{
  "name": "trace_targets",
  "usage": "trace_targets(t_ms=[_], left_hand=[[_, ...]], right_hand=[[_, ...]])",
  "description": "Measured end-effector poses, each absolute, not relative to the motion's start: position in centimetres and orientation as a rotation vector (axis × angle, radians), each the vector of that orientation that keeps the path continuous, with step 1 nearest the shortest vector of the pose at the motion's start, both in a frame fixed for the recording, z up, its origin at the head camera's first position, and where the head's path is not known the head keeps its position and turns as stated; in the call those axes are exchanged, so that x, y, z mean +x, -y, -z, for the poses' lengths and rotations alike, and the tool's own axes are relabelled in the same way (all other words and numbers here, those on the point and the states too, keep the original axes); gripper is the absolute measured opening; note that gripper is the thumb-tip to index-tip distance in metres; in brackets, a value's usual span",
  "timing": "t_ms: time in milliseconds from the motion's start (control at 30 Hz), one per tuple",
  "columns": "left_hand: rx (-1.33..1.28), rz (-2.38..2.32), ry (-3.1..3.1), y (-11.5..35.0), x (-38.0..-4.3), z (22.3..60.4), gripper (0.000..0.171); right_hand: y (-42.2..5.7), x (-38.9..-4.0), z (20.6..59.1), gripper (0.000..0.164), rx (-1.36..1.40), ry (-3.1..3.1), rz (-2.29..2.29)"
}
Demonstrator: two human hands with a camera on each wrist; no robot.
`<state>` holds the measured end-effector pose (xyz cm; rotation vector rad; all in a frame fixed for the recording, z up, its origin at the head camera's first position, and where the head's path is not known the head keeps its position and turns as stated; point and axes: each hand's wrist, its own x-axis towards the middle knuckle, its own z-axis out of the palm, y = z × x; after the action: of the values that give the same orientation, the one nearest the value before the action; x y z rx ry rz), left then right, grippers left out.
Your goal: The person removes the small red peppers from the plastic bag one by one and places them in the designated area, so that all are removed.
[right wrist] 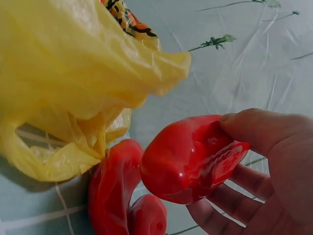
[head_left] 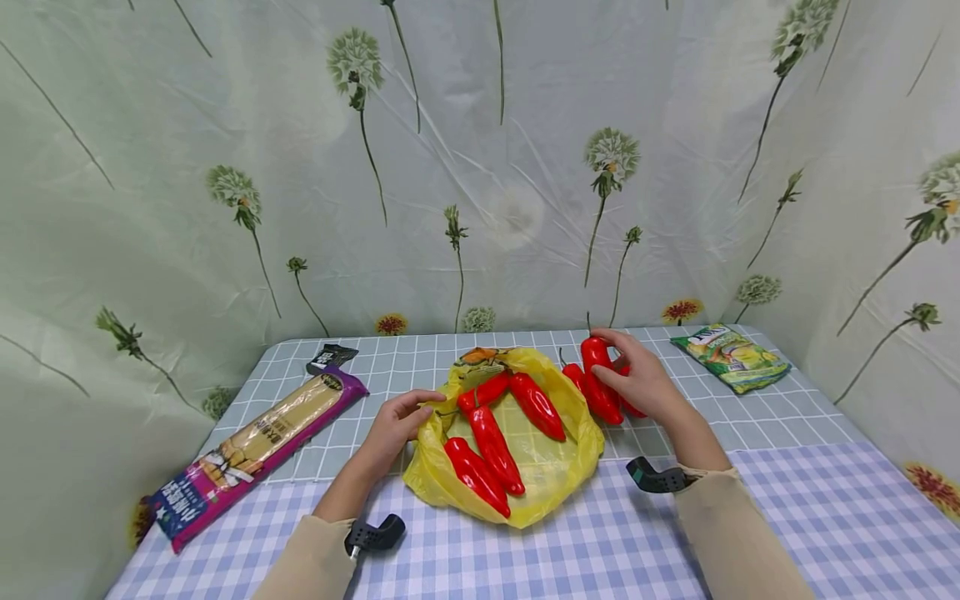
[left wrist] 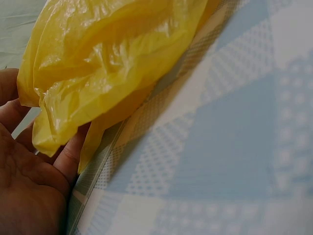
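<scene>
A yellow plastic bag lies spread wide on the table, with several glossy red peppers inside it. At its left rim my left hand pinches the thin plastic; in the left wrist view the bag's edge runs between the fingers. My right hand grips a red pepper by its side, stem up, just right of the bag. The right wrist view shows this pepper between thumb and fingers. More red peppers rest on the table beneath it, close to the bag.
A long purple-edged noodle packet lies at the left, with a small black packet behind it. At the back right is a green and yellow snack bag. A flower-printed curtain hangs behind the checked table.
</scene>
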<state>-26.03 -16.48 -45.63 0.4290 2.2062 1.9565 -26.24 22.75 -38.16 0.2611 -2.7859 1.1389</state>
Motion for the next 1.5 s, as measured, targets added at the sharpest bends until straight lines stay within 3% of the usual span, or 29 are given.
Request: trace_targets(t_ms=[1500], left_hand=[[0.376,-1.923,-2.24,16.5,-26.1,45.7,0.034]], right_hand=[[-28.6,-27.2,40.7,0.058,-0.327,2.68,-1.233]])
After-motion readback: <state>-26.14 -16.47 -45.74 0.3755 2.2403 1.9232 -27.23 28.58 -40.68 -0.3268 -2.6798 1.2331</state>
